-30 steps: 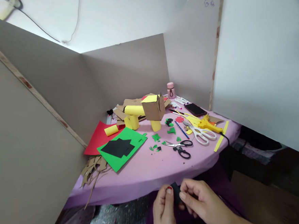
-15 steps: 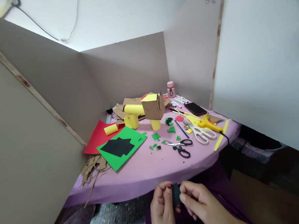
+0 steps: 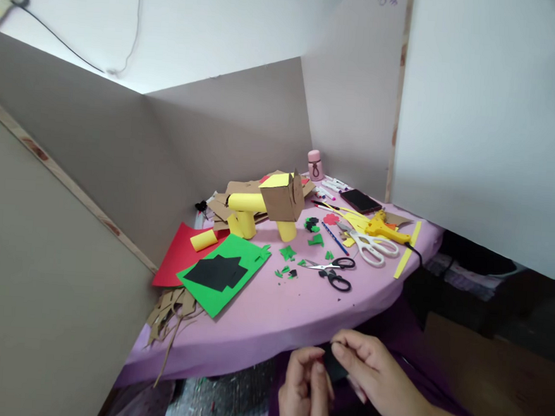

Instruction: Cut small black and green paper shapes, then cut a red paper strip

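Note:
A small black piece of craft paper or foam [image 3: 335, 364] is between my two hands, just off the table's near edge. My right hand [image 3: 373, 373] pinches its top between thumb and forefinger. My left hand [image 3: 305, 390] has curled fingers closed at the piece's left edge; the exact grip is partly hidden. Beyond them on the table lie black-handled scissors [image 3: 334, 272], blades spread, among green scraps [image 3: 287, 253]. Farther back stands a figure made of a cardboard box [image 3: 282, 199] and yellow paper rolls [image 3: 247, 203].
A black sheet [image 3: 216, 272] lies on a green sheet [image 3: 221, 299], overlapping a red sheet [image 3: 172, 257]. On the right are white scissors [image 3: 372, 249], a yellow glue gun [image 3: 385, 229] with a cord, and a phone [image 3: 361, 201]. Grey panels [image 3: 237, 110] enclose the table.
My right hand has risen slightly with its pinch nearer the top of the black piece. My left fingers have shifted on its edge, and the piece has tilted.

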Tool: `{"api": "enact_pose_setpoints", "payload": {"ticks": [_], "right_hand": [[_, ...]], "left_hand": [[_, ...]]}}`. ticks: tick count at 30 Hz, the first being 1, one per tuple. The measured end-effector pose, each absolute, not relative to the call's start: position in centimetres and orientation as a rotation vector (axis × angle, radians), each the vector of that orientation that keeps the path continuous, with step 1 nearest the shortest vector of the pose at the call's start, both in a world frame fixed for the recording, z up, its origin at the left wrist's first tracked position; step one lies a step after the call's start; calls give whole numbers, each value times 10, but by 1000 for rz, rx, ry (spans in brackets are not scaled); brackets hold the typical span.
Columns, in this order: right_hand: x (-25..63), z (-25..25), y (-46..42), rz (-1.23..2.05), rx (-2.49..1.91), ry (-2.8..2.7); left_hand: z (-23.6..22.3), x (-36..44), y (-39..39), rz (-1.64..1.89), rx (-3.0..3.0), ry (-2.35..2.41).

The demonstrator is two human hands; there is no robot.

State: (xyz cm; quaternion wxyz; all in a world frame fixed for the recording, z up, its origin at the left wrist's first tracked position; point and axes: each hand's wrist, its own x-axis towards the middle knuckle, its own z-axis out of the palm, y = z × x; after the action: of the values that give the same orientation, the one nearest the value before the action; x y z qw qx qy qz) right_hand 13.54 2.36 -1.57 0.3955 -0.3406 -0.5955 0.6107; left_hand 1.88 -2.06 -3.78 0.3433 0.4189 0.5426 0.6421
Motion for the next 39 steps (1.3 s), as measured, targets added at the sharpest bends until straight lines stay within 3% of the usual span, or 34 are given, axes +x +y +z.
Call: {"api": "enact_pose_setpoints", "payload": {"ticks": [4, 7, 14, 28, 39], "right_hand": [[140, -10, 29, 1627, -850, -1465], [141, -7, 30, 1754, -828, -1400], [142, 1, 27, 1898, -858, -1306], [143, 5, 17, 1836, -704, -1218], [150, 10, 21, 1783, -717, -1473]], "left_hand": [[-32, 13, -20, 1754, 1233, 1383], [-23, 8, -18, 1749, 1775, 1392], [-3, -13, -19, 1469, 2556, 1279], [-10, 19, -22, 1796, 1074, 1294], [-12, 19, -25, 1782, 1274, 1376]]}}
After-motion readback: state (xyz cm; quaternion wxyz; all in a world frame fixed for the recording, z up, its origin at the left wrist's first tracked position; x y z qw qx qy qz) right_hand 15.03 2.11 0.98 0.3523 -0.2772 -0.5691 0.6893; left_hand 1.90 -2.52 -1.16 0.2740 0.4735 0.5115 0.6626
